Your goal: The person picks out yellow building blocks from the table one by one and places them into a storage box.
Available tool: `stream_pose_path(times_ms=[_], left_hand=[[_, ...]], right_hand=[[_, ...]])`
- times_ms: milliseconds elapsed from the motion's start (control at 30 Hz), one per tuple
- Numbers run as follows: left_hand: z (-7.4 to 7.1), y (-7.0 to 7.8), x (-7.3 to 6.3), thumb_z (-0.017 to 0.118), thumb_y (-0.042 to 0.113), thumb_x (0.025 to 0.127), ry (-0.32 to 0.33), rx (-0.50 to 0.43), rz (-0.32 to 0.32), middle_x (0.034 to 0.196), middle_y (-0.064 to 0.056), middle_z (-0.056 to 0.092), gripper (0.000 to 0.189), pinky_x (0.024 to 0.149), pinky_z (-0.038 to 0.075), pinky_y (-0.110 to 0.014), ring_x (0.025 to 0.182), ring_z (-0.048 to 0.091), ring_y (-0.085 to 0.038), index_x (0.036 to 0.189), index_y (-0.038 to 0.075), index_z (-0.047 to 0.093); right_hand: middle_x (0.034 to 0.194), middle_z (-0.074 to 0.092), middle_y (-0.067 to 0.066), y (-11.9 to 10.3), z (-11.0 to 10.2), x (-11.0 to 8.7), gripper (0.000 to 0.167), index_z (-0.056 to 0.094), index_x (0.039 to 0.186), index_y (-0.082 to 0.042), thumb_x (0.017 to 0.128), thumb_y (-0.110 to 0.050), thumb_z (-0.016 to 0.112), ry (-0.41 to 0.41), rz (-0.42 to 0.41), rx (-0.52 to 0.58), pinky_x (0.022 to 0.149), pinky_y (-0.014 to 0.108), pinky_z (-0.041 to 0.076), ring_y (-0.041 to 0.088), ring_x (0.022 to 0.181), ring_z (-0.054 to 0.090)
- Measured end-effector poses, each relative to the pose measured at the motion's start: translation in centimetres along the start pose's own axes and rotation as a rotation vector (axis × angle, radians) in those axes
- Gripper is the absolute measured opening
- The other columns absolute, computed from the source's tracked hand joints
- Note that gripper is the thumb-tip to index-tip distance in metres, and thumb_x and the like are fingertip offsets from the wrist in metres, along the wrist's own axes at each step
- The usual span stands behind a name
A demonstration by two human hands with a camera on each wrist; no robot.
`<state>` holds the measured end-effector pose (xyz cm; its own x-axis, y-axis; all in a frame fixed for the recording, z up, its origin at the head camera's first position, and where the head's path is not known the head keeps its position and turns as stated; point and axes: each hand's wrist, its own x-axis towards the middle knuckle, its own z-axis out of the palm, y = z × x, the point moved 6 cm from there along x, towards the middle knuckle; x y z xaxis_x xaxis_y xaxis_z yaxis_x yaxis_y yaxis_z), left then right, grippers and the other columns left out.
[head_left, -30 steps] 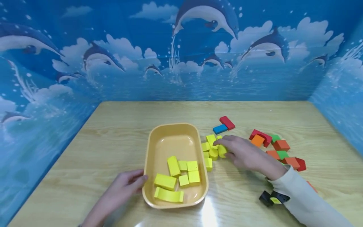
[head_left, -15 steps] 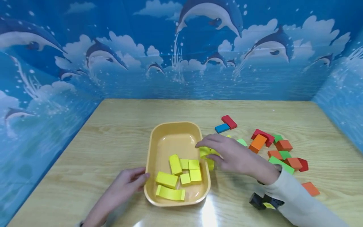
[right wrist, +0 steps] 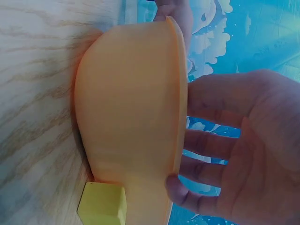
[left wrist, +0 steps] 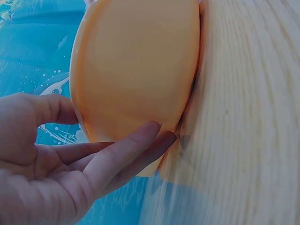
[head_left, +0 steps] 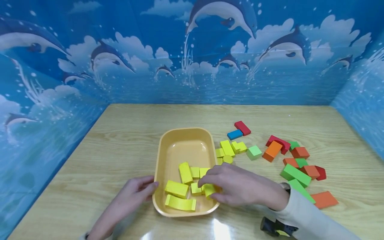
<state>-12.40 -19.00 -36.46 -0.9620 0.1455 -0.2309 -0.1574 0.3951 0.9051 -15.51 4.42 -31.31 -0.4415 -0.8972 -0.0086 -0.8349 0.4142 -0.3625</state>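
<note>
A tan plastic tray (head_left: 184, 146) stands in the middle of the table, with several yellow blocks (head_left: 176, 189) inside its near half. My left hand (head_left: 129, 198) holds the tray's left side; in the left wrist view its thumb is at the rim and its fingers lie along the outer wall (left wrist: 140, 65). My right hand (head_left: 240, 183) reaches over the right rim and pinches a yellow block (head_left: 209, 190) low among the others in the tray. In the right wrist view the tray wall (right wrist: 131, 93) hides that block from sight.
Several yellow blocks (head_left: 227, 148) lie just outside the tray's right rim. A blue block (head_left: 235, 134) and a red block (head_left: 242, 128) touch behind them. Orange, red and green blocks (head_left: 295, 175) are scattered at the right. A dolphin-printed backdrop (head_left: 192, 83) encloses the table.
My right hand has picked a yellow block from the pile at the right and carried it left over the rim into the tray. My left hand has stayed at the tray's left side.
</note>
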Motion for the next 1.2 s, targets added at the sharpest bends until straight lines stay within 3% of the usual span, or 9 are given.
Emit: stream_pose_path(times_ms=[300, 433, 600, 833, 967, 1067, 1200], left_hand=[[0.0, -0.1, 0.0, 0.052, 0.01, 0.098, -0.001, -0.002, -0.001, 0.119, -0.03, 0.061, 0.041, 0.079, 0.059, -0.034, 0.102, 0.066, -0.031, 0.127, -0.019, 0.048], [0.0, 0.0, -0.1, 0.053, 0.011, 0.098, -0.005, -0.009, -0.004, 0.12, -0.031, 0.06, 0.042, 0.079, 0.059, -0.034, 0.103, 0.065, -0.032, 0.127, -0.019, 0.048], [0.0, -0.1, 0.0, 0.054, 0.012, 0.097, -0.01, -0.008, -0.011, 0.121, -0.031, 0.059, 0.043, 0.08, 0.059, -0.034, 0.103, 0.065, -0.033, 0.127, -0.018, 0.048], [0.0, -0.1, -0.1, 0.054, 0.012, 0.097, -0.009, -0.007, -0.002, 0.122, -0.032, 0.058, 0.043, 0.079, 0.059, -0.033, 0.104, 0.064, -0.034, 0.127, -0.018, 0.048], [0.0, -0.1, 0.0, 0.054, 0.012, 0.097, -0.002, 0.001, -0.001, 0.123, -0.031, 0.058, 0.042, 0.079, 0.059, -0.032, 0.104, 0.064, -0.033, 0.127, -0.018, 0.049], [0.0, -0.1, 0.0, 0.055, 0.012, 0.097, 0.009, 0.007, -0.017, 0.124, -0.032, 0.057, 0.044, 0.078, 0.06, -0.033, 0.104, 0.064, -0.033, 0.128, -0.018, 0.048], [0.0, 0.0, 0.0, 0.054, 0.012, 0.097, 0.006, 0.006, -0.012, 0.124, -0.032, 0.056, 0.043, 0.078, 0.059, -0.032, 0.104, 0.064, -0.033, 0.128, -0.018, 0.048]], right_hand=[[0.111, 0.066, -0.011, -0.3, 0.4, 0.0, 0.023, 0.07, 0.113, -0.022, 0.091, -0.023, 0.067, -0.031, -0.011, 0.026, 0.09, 0.035, 0.049, 0.007, 0.103, 0.058], [0.098, 0.067, -0.015, -0.5, 0.5, 0.0, 0.014, 0.074, 0.1, -0.023, 0.092, -0.02, 0.064, -0.038, -0.082, 0.025, 0.083, 0.029, 0.048, 0.002, 0.093, 0.057], [0.086, 0.066, -0.019, -0.6, 0.7, 0.1, 0.015, 0.075, 0.093, -0.022, 0.091, -0.015, 0.062, -0.031, -0.145, 0.049, 0.077, 0.022, 0.048, -0.003, 0.082, 0.055], [0.086, 0.065, -0.016, -0.2, 0.6, 0.2, 0.013, 0.075, 0.095, -0.019, 0.092, -0.015, 0.062, -0.036, -0.11, 0.094, 0.076, 0.019, 0.049, -0.002, 0.08, 0.055], [0.094, 0.068, -0.011, 0.4, -0.4, 0.1, 0.013, 0.073, 0.101, -0.014, 0.092, -0.013, 0.063, 0.015, -0.102, 0.099, 0.079, 0.023, 0.053, 0.003, 0.087, 0.06], [0.1, 0.069, -0.009, 1.6, -1.7, -0.2, 0.015, 0.072, 0.104, -0.014, 0.091, -0.011, 0.064, 0.082, -0.05, 0.092, 0.081, 0.029, 0.055, 0.009, 0.093, 0.062], [0.101, 0.07, -0.007, 3.8, -3.5, -0.6, 0.019, 0.072, 0.106, -0.013, 0.088, -0.008, 0.069, 0.175, 0.081, 0.118, 0.08, 0.034, 0.058, 0.012, 0.093, 0.064]])
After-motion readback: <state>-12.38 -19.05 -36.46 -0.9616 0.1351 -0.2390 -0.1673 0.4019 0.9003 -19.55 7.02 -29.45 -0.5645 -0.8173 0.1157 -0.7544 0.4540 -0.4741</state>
